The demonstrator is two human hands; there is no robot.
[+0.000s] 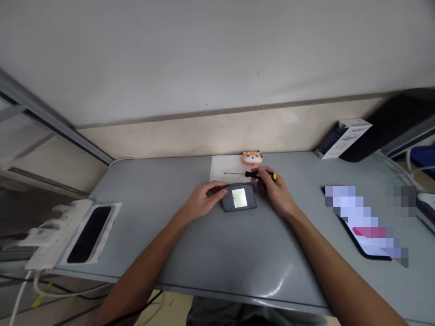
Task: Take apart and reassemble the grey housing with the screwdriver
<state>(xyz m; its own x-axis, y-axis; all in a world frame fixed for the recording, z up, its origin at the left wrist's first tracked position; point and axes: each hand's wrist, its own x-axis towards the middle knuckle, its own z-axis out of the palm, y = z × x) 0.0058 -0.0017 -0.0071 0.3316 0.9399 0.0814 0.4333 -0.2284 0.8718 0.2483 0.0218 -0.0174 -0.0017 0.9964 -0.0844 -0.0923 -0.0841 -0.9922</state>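
A small black box-shaped device (228, 204) with a pale greenish-white label on its face is on the grey desk in front of me. My left hand (201, 199) grips its left end, thumb on the face and fingers along the far edge. In my right hand (274, 190) is a screwdriver (250, 174) with a black and yellow handle, its thin shaft pointing left above a white sheet of paper (217, 165). The right hand is close to the device's right end; whether it touches cannot be made out. An orange and white animal-face case (252, 158) sits just behind.
On the left, a white power strip (64, 235) with plugs stands beside a dark phone (90, 234) on a white tray. A lit phone (365, 240), partly pixelated, lies right. A blue and white box (343, 139) leans near a black cylinder (384, 127) at the wall.
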